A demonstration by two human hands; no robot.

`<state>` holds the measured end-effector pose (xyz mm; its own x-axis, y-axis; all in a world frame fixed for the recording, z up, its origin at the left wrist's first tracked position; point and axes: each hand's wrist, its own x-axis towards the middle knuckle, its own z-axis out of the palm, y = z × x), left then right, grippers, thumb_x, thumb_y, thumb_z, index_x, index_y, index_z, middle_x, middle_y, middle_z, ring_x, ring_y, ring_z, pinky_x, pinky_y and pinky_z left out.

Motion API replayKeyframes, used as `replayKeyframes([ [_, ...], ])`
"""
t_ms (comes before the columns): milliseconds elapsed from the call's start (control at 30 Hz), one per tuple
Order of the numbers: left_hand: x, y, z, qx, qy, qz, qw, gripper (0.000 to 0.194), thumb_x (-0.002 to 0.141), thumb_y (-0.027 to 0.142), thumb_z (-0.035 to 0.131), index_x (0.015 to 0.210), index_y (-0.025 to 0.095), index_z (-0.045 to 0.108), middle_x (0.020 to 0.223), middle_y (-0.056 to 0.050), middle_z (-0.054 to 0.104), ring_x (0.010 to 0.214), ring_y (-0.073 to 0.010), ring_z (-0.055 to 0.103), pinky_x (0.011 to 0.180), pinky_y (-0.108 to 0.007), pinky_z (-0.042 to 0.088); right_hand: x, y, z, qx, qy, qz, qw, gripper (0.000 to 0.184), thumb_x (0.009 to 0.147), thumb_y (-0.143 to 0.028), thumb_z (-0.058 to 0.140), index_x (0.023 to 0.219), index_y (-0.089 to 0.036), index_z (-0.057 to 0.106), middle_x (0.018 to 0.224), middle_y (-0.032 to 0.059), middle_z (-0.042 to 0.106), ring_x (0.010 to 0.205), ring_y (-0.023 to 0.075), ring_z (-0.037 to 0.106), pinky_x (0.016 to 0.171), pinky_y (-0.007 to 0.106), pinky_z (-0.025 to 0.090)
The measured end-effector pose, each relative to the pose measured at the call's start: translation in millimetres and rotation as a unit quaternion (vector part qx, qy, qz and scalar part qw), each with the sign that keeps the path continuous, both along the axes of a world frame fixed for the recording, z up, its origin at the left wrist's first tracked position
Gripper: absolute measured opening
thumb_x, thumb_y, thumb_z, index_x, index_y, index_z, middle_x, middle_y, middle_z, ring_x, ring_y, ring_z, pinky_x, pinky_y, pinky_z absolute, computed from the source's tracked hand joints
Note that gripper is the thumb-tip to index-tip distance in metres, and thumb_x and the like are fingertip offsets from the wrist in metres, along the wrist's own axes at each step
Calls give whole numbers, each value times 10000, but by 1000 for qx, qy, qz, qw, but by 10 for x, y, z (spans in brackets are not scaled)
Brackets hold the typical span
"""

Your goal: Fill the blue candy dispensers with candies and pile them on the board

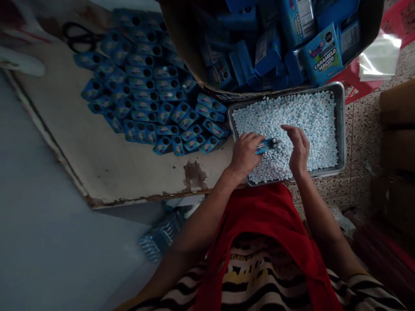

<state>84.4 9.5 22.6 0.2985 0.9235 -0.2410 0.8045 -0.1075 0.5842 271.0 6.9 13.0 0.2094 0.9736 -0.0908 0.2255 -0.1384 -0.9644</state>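
My left hand [247, 154] is closed around a small blue candy box [263, 147], held low over a metal tray [341, 129]. Heaped in that tray are pale blue and white candies [304, 116], and several of them lie at the box's round opening. To the right, my right hand [298, 149] hovers over the candies with its fingers stretched out, holding nothing. Many more blue candy boxes [142, 95] stand close together on the table at left, with round dark holes in their tops.
A cardboard carton [181, 52] full of blue boxes stands behind the tray. Black scissors [81, 38] lie at the table's far left. Clear plastic bags [381, 60] rest on a red stool [353, 82] at right. Brown cartons [397, 108] are stacked beyond.
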Motion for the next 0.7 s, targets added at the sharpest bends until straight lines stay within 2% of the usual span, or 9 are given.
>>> replayKeyframes([
  [67,-135,-5,-43,-8,7,14,1000,328,859,79,731,1148,232,754,1143,-75,760,1124,-299,679,1027,-436,537,63,293,-196,18,-126,42,991,425,1076,-613,495,1123,-280,755,1151,62,769,1173,259,682,1143,507,508],
  [167,-318,-38,-104,-18,12,55,998,346,825,122,815,1144,237,747,1141,-74,758,1134,-302,689,1032,-434,544,-42,769,-567,47,-268,223,936,475,1034,-667,545,1176,-253,730,1297,114,724,1303,327,592,1198,575,431],
  [233,-404,-62,-140,-20,16,74,997,351,816,156,843,1140,240,738,1135,-77,755,1131,-305,693,1026,-435,549,-168,963,-785,47,-296,309,903,491,1000,-680,595,1195,-245,714,1385,125,684,1376,359,529,1230,606,374],
  [300,-453,-77,-172,-21,19,79,996,343,816,172,842,1133,242,733,1131,-79,756,1114,-307,697,1013,-439,553,-244,998,-925,40,-269,332,903,446,943,-658,696,1115,-247,715,1343,113,691,1370,362,522,1239,601,351],
  [400,-462,-71,-210,-28,24,76,996,343,788,173,842,1110,225,736,1117,-89,760,1106,-323,700,998,-448,555,-201,814,-962,16,-176,253,951,357,822,-568,849,902,-254,699,1101,86,722,1242,327,583,1173,520,423],
  [467,-429,-53,-225,-31,25,72,997,333,774,150,826,1086,222,739,1102,-88,762,1109,-329,699,991,-447,554,-111,631,-892,-18,-106,148,983,354,772,-545,881,805,-257,677,921,58,696,1089,285,625,1041,438,496],
  [533,-371,-32,-228,-26,24,63,997,322,767,123,801,1064,232,740,1083,-79,762,1099,-319,696,984,-434,550,-36,467,-770,-68,-3,44,997,387,787,-589,846,745,-256,653,769,18,633,889,224,624,861,363,521],
  [600,-301,-16,-213,-18,28,48,998,321,768,101,771,1057,237,741,1066,-71,758,1079,-305,691,981,-424,545,-9,345,-611,-117,143,-26,982,439,827,-659,769,724,-255,631,692,-13,581,714,169,568,705,319,495],
  [700,-192,-2,-151,-7,36,16,999,333,773,87,739,1074,230,747,1074,-78,753,1075,-308,680,990,-433,535,-66,232,-330,-127,328,-50,935,479,860,-711,678,723,-259,600,688,-18,574,624,147,532,621,315,497],
])
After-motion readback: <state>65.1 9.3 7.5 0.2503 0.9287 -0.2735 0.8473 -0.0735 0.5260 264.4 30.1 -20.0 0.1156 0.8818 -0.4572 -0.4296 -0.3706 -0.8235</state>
